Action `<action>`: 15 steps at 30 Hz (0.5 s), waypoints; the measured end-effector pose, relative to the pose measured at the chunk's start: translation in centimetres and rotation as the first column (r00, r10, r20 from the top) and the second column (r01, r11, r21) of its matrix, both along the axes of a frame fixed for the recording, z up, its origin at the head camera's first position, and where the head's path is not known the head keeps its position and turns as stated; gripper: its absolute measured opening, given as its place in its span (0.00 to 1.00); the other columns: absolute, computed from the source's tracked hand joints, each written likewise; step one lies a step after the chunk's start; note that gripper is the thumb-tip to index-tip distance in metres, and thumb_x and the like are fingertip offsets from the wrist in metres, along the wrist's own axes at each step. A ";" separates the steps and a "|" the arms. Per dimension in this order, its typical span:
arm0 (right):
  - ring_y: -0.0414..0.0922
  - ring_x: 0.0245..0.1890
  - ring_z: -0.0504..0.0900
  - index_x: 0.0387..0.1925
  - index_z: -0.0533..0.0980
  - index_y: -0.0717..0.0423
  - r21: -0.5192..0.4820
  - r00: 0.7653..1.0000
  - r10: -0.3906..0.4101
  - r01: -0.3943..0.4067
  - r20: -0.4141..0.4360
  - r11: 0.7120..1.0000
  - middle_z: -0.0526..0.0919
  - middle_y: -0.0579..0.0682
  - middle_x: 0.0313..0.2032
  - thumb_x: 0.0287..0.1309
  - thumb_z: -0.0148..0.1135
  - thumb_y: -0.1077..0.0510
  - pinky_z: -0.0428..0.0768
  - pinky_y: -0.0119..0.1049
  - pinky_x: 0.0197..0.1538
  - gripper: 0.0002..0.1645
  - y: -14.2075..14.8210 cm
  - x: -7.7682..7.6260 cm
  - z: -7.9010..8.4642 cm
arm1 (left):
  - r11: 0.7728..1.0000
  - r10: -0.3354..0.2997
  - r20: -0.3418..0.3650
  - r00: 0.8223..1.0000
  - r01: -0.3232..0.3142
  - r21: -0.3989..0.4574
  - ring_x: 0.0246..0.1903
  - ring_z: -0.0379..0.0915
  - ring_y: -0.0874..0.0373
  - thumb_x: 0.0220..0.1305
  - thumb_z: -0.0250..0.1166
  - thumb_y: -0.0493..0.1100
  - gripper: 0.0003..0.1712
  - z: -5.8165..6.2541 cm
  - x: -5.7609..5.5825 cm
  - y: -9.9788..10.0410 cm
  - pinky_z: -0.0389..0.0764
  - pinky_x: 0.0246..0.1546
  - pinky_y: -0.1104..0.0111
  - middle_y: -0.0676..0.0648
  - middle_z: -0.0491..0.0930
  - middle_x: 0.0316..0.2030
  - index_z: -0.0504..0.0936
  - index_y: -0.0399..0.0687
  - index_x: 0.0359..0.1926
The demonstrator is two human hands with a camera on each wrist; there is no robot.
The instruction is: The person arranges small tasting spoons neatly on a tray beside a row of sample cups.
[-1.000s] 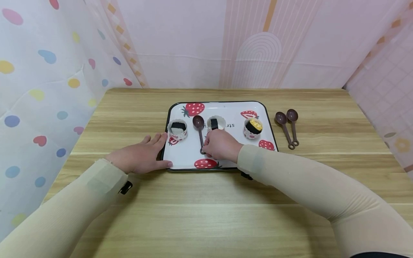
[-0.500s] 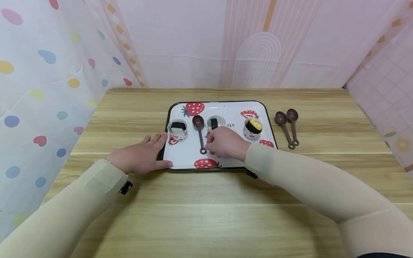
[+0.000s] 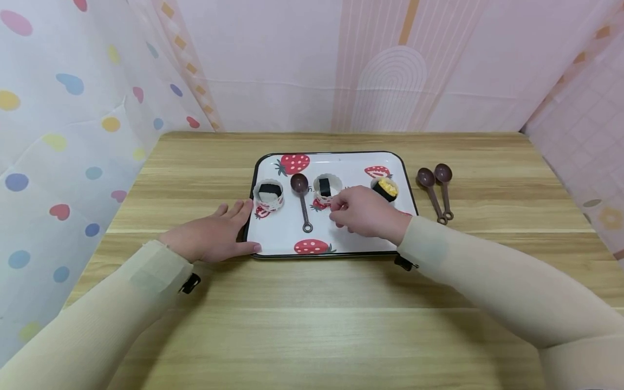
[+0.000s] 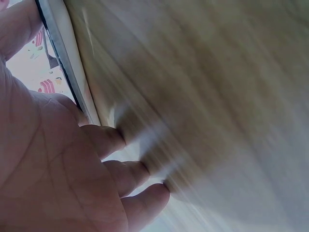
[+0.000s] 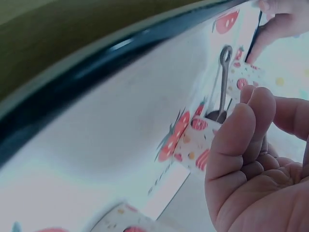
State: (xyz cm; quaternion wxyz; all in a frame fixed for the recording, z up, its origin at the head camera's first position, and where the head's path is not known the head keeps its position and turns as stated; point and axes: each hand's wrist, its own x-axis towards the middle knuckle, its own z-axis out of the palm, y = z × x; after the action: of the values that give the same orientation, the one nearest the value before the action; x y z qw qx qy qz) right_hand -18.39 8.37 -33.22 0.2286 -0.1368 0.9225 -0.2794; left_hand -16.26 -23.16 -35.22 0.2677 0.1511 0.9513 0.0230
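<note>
A white strawberry-print tray (image 3: 273, 238) with a dark rim lies on the table. My left hand (image 3: 209, 238) rests along its left edge, fingers straight and thumb over the rim. On the tray, a brown spoon (image 3: 303, 208) lies between the left paper cup (image 3: 271, 206) and the middle paper cup (image 3: 336, 180). Each of these cups holds a rice piece with a black seaweed band. Above the tray's right half my right hand (image 3: 369, 214) hangs loosely curled with nothing in it, partly hiding the right cup, where a sushi piece (image 3: 386, 189) with yellow topping sits.
Two more brown spoons (image 3: 432, 190) lie side by side on the wooden table (image 3: 312, 325), just right of the tray. A patterned curtain (image 3: 273, 65) hangs behind the table and along both sides.
My right hand has let go of the brown spoon's handle end and moved right, uncovering the middle cup and overlapping the right one. The left hand stays put.
</note>
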 end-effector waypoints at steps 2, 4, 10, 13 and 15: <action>0.44 0.31 0.84 0.44 0.84 0.51 -0.012 1.000 0.007 -0.007 -0.019 1.000 0.90 0.47 0.37 0.73 0.62 0.51 0.81 0.36 0.36 0.10 0.7 0.1 0.0 | 1.000 0.002 -0.003 1.000 -0.002 -0.002 0.78 0.37 0.19 0.67 0.54 0.81 0.69 0.0 0.0 0.0 0.56 0.74 0.30 0.29 0.39 0.83 0.36 0.40 0.85; 0.43 0.31 0.84 0.45 0.85 0.52 -0.015 0.999 0.010 -0.010 -0.034 1.000 0.90 0.47 0.36 0.73 0.62 0.51 0.81 0.36 0.35 0.11 1.5 0.3 0.1 | 1.000 0.002 -0.007 1.000 -0.002 -0.002 0.78 0.37 0.19 0.66 0.53 0.82 0.69 0.0 0.0 0.0 0.56 0.74 0.30 0.29 0.39 0.83 0.36 0.40 0.85; 0.44 0.31 0.84 0.50 0.84 0.54 -0.004 0.998 -0.004 0.004 -0.056 1.000 0.89 0.50 0.37 0.73 0.62 0.51 0.81 0.36 0.33 0.13 3.9 0.4 0.3 | 1.000 0.001 -0.007 1.000 -0.001 0.006 0.78 0.37 0.19 0.68 0.55 0.80 0.68 -0.1 0.1 0.1 0.56 0.74 0.30 0.29 0.39 0.83 0.36 0.40 0.85; 0.45 0.31 0.84 0.52 0.83 0.56 0.000 0.999 -0.024 0.024 -0.045 1.000 0.89 0.52 0.39 0.73 0.62 0.52 0.81 0.36 0.32 0.15 5.2 0.2 0.4 | 1.000 0.004 -0.004 1.000 -0.004 0.005 0.78 0.37 0.19 0.68 0.55 0.79 0.68 -0.1 0.1 0.0 0.56 0.75 0.30 0.29 0.39 0.83 0.36 0.40 0.85; 0.45 0.32 0.83 0.53 0.82 0.57 0.006 0.999 -0.036 0.036 -0.039 0.999 0.88 0.53 0.40 0.73 0.62 0.53 0.80 0.35 0.32 0.15 5.9 0.2 0.6 | 1.000 0.007 -0.002 1.000 -0.007 0.004 0.79 0.37 0.19 0.68 0.56 0.79 0.68 -0.1 0.1 0.0 0.56 0.75 0.31 0.29 0.39 0.83 0.36 0.40 0.85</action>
State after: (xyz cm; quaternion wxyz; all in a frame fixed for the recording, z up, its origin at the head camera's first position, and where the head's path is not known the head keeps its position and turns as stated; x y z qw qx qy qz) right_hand -18.23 14.27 -32.66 0.2062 -0.1249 0.9299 -0.2779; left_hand -16.18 -23.13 -35.37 0.2663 0.1484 0.9520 0.0257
